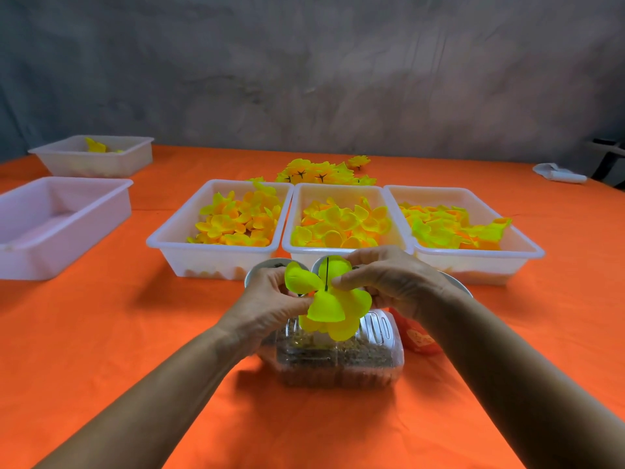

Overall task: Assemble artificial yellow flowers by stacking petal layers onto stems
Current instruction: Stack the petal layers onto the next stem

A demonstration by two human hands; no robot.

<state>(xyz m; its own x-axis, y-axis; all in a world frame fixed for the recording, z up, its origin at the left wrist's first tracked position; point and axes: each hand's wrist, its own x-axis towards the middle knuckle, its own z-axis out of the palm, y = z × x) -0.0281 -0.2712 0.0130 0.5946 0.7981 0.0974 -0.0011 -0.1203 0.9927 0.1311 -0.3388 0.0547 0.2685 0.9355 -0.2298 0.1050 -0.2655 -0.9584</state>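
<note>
Petal layers [333, 308] sit at centre frame, threaded on a thin dark stem [327, 274], above a clear box [355, 363]. Left hand [270, 299] fingers pinch the petals; right hand [389, 279] fingers pinch beside the stem. Petals look light, soft, crushable: hold near the centre hole.

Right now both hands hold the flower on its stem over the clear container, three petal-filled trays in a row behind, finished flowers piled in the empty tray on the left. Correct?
One error. The head view shows the finished flowers piled on the orange tablecloth behind the middle tray, not in the empty tray on the left. The rest stands.
</note>
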